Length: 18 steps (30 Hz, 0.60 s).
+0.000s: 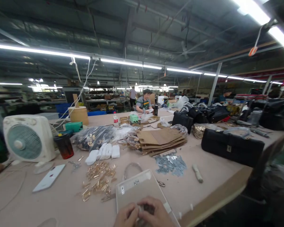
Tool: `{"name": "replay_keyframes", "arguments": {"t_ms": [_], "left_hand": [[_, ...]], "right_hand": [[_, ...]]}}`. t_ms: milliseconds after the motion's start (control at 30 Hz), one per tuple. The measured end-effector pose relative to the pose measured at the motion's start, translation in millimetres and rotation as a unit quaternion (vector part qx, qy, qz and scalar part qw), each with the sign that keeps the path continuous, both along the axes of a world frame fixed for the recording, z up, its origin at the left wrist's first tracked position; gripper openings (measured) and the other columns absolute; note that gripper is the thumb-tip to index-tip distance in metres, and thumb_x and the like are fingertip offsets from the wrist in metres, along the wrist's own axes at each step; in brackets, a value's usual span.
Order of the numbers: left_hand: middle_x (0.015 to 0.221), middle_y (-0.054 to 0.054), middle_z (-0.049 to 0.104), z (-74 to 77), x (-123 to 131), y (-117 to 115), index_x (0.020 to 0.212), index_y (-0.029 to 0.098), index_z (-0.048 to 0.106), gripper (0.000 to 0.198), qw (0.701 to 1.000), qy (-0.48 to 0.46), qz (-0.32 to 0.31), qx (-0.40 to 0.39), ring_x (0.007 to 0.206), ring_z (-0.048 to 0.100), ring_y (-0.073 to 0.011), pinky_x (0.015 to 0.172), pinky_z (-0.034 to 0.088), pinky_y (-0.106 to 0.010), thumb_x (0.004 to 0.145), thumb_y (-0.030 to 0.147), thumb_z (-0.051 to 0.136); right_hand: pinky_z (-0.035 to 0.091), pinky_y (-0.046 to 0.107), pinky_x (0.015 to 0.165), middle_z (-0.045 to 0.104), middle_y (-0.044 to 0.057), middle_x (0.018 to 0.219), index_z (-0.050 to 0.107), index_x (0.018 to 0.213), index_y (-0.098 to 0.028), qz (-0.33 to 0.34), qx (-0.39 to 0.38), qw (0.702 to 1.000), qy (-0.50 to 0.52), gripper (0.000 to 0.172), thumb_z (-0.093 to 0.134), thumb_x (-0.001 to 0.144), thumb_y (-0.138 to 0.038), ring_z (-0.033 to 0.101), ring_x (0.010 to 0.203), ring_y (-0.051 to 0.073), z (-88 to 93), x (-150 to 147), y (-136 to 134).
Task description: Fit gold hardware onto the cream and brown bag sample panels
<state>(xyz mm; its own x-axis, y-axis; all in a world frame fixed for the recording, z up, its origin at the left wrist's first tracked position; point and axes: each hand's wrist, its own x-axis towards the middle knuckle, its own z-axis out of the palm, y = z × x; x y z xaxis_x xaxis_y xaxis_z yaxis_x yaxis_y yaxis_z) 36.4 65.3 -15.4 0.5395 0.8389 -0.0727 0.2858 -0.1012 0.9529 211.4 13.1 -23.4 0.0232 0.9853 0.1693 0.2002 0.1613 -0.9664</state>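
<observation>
At the bottom edge, my left hand [127, 215] and my right hand [156, 212] meet, thumbs and fingertips pinched together. What they hold is too small and hidden to make out. Beneath them lies a beige board with a white rim [142, 186], bearing a few small metal bits [136, 182]. To its left is a loose pile of gold-coloured metal buckles [100, 173]. Beyond the board's right corner is a heap of thin grey pieces [171, 163]. A clear, curved strap [132, 167] lies behind the board.
Brown paper sheets [161, 138] are stacked behind the grey heap. A black briefcase [232, 146] stands at right, near a small wrapped roll [197, 173]. On the left are a white fan [29, 137], a dark tumbler [63, 146] and a white slab [49, 178]. Another person [144, 102] sits across the table.
</observation>
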Motion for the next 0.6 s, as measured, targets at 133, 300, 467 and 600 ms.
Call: {"name": "replay_keyframes", "arguments": {"t_ms": [133,300,467,600], "left_hand": [[0.07,-0.001,0.052,7.8,-1.3,-14.0,0.075,0.018,0.061,0.054,0.999,-0.018,0.03,0.021,0.072,0.048,-0.0188,0.067,0.039,-0.028,0.088,0.069,0.05],[0.073,-0.003,0.062,14.5,-2.8,-27.3,0.082,0.017,0.071,0.045,0.995,0.016,0.05,0.085,0.074,0.054,-0.0197,0.07,0.042,-0.029,0.097,0.052,0.047],[0.084,-0.005,0.072,17.7,-2.1,-36.3,0.091,0.019,0.074,0.036,0.99,0.023,0.044,0.134,0.083,0.062,-0.0208,0.079,0.045,-0.03,0.1,0.041,0.047],[0.087,-0.005,0.073,18.3,-2.2,-36.8,0.09,0.019,0.073,0.033,0.989,0.028,0.041,0.138,0.083,0.063,-0.0199,0.079,0.045,-0.029,0.099,0.037,0.047]], "right_hand": [[0.054,0.037,0.088,0.074,0.006,0.105,0.076,0.115,-0.024,-0.002,-0.035,0.996,0.08,0.041,0.08,0.079,-0.042,0.069,0.097,0.026,16.7,1.5,-8.8],[0.055,0.037,0.087,0.072,0.008,0.109,0.067,0.128,-0.022,-0.017,-0.046,0.992,0.12,0.047,0.066,0.093,-0.053,0.067,0.089,0.021,14.2,9.5,-6.7],[0.055,0.035,0.085,0.072,0.007,0.106,0.066,0.128,-0.023,-0.032,-0.039,0.992,0.115,0.046,0.059,0.097,-0.056,0.066,0.083,0.019,16.1,11.5,-9.9],[0.055,0.035,0.085,0.073,0.007,0.107,0.067,0.127,-0.022,-0.037,-0.026,0.994,0.104,0.044,0.059,0.097,-0.055,0.065,0.082,0.018,14.7,11.1,-11.4]]}}
